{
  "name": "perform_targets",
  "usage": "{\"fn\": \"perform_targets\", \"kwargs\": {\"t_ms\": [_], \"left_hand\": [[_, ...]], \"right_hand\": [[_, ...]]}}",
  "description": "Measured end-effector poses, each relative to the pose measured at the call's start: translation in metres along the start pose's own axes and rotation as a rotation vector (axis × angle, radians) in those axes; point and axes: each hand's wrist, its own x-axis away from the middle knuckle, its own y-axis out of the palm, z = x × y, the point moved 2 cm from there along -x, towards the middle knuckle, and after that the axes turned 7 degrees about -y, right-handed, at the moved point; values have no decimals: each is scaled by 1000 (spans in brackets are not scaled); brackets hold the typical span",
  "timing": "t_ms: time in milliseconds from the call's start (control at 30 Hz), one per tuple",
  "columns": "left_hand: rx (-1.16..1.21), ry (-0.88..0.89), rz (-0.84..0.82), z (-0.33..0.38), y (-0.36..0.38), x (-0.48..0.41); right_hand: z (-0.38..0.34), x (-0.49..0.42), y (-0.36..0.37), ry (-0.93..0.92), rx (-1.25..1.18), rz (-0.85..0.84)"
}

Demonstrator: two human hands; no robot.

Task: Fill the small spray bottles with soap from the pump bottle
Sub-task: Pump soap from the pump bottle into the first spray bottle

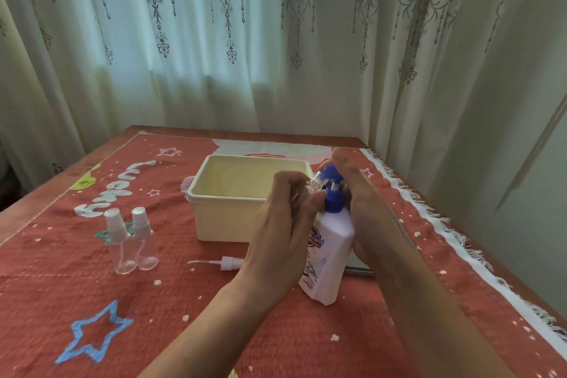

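Note:
A white pump bottle with a blue pump head stands tilted on the red cloth. My right hand is around its upper part, with fingers on top of the pump. My left hand grips a small clear spray bottle, uncapped, its open neck tipped up to the pump's nozzle. The loose white spray cap with its thin tube lies on the cloth left of my left wrist. Two more clear spray bottles with white caps stand upright at the left.
A cream plastic tub sits just behind my hands. A flat grey object lies under my right forearm. The red patterned cloth covers the table; curtains hang close behind and to the right.

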Motion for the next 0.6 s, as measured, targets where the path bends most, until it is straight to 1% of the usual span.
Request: {"fn": "perform_targets", "kwargs": {"t_ms": [133, 200, 300, 367, 500, 600], "left_hand": [[1, -1, -4, -1, 1, 2], [-6, 3, 5, -1, 1, 2], [-10, 4, 18, 0, 1, 1], [-12, 0, 14, 0, 2, 2], [3, -18, 18, -2, 2, 3], [6, -22, 26, 0, 1, 2]], "right_hand": [[3, -2, -2, -31, -38, -27], [4, -2, -1, -25, -47, -10], [3, -2, 0, -3, 12, 39], [5, -2, -1, -6, 28, 21], [5, -2, -2, -53, -31, -5], [5, -1, 0, -6, -31, 41]]}}
